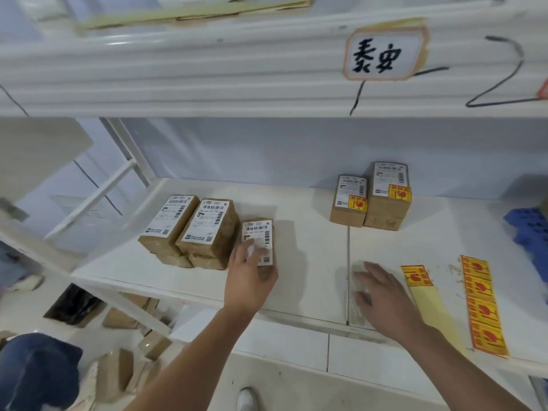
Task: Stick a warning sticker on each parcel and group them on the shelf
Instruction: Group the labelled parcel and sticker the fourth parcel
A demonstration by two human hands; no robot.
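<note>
Two bare arms reach over the white shelf (296,209). My left hand (252,277) grips a small brown parcel (261,241), maybe just resting on it; fingers hide its near end. My right hand (382,295) is open and blurry, beside a sticker strip (484,307). Two stickered parcels (370,200) stand at the back, and two plain parcels (189,229) sit left.

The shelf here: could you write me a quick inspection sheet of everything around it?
Surface: white shelf, seam down the middle.
Job's things: two stickered parcels at back right; unstickered parcels on the left; sticker strip and a partly used strip on the right.
Clutter: blue object at right edge.
Grippers: left hand grips small parcel; right hand open, empty.
Cables: nothing seen.
Surroundings: handwritten sign above; boxes on the floor.
</note>
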